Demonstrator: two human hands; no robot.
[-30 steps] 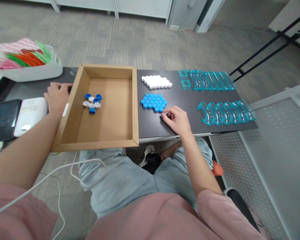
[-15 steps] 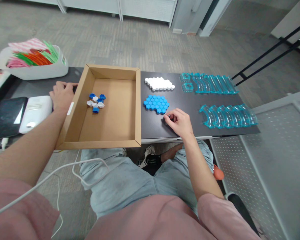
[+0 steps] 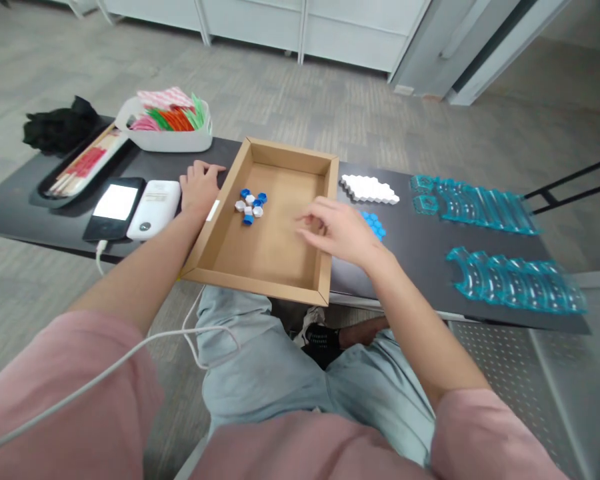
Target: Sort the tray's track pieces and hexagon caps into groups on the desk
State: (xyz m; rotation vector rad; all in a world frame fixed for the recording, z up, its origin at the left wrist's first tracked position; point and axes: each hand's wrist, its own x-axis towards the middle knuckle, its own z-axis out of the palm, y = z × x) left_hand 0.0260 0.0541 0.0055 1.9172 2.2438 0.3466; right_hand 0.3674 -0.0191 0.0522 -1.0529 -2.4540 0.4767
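My left hand [image 3: 200,184] lies flat on the black table, fingers stretched, against the left wall of an open cardboard box [image 3: 260,285]. Inside the box, near that wall, sits a small cluster of blue and white hexagon pieces [image 3: 251,204]. My right hand [image 3: 337,233] hovers over the box's right side with its fingers curled together, slightly blurred; what they hold is not visible. Just behind it lies a patch of blue hexagon pieces [image 3: 377,227], partly hidden by the hand. A patch of white hexagon pieces [image 3: 370,189] lies further back.
Two rows of teal curved pieces [image 3: 475,200] [image 3: 515,283] lie on the table's right part. Left of the box are a white device [image 3: 155,200], a phone [image 3: 109,207], a tray of sticks [image 3: 83,167], a white bin of coloured packets [image 3: 167,123] and black cloth [image 3: 55,127]. A white cable [image 3: 130,353] crosses my lap.
My right hand has left the blue hexagon patch and moved left over the box. The view has swung left, showing more of the table's left end. My left hand stays by the box.
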